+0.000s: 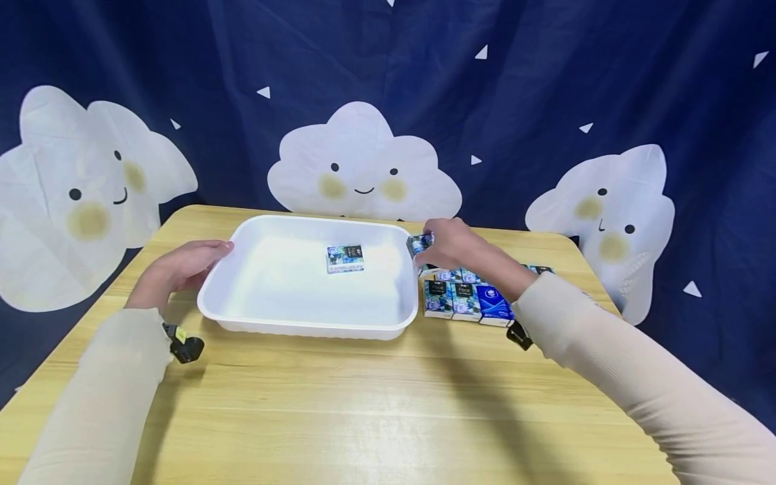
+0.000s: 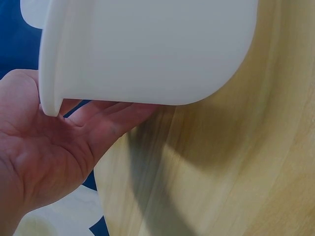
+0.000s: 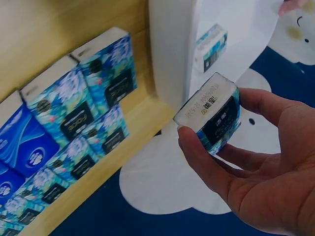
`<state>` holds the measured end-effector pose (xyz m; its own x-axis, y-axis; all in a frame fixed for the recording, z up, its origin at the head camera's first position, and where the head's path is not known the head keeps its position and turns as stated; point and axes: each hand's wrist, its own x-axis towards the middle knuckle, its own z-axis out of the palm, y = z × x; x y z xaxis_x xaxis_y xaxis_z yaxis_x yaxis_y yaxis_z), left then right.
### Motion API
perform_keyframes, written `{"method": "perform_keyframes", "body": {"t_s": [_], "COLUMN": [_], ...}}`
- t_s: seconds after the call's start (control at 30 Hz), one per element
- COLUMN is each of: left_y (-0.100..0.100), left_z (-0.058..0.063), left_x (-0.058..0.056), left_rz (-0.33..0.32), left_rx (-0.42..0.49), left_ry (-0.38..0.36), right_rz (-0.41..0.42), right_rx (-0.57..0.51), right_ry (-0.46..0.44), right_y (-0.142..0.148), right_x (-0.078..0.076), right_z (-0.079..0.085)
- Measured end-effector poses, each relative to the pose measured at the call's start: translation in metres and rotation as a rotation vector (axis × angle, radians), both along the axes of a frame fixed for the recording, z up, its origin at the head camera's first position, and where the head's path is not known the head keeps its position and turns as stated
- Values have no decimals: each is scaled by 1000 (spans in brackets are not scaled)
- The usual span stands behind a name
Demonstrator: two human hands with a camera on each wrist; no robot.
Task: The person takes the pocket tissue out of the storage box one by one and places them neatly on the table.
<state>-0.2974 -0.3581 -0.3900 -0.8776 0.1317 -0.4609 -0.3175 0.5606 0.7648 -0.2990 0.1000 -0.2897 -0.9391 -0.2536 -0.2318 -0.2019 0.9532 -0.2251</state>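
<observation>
My left hand [image 1: 190, 263] holds the left end of a white plastic tray [image 1: 261, 327], its fingers [image 2: 113, 115] reaching along the outer wall below the rim. In my right hand [image 1: 451, 242] is a small floral tissue pack [image 3: 214, 113], pinched between thumb and fingers just beyond the tray's right rim. Another floral tissue pack [image 1: 345, 259] lies inside the tray, right of its middle. Below the right hand, beside the tray, several more tissue packs [image 1: 438, 296] lie in rows; the forearm partly covers them.
Among the rows is a plain blue tissue pack [image 1: 494, 303]. Everything rests on a light wooden table [image 1: 315, 411]. Behind the table's far edge hangs a dark blue curtain [image 1: 230, 60] with cloud figures. Each wrist carries a small black camera [image 1: 186, 347].
</observation>
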Motion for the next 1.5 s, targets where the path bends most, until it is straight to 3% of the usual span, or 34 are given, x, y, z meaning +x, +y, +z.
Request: {"method": "perform_keyframes", "body": {"t_s": [0.43,0.63,1.2,1.5], "left_y": [-1,-1,-1,-1], "left_z": [-1,0,-1,0], "left_x": [1,1,-1,-1], "left_rz": [14,16,10,41], "left_rx": [17,-16,-27,-51], "left_ry": [-6,-15,-16,-24], "right_rz": [-73,-96,-136,-141], "right_rx": [-24,-9,2,15], "right_ry": [-53,-51,-90,-104], "right_y": [50,75,143,171], "right_x": [-2,-2,9,14], "right_z": [-6,-12,-30,-36]}}
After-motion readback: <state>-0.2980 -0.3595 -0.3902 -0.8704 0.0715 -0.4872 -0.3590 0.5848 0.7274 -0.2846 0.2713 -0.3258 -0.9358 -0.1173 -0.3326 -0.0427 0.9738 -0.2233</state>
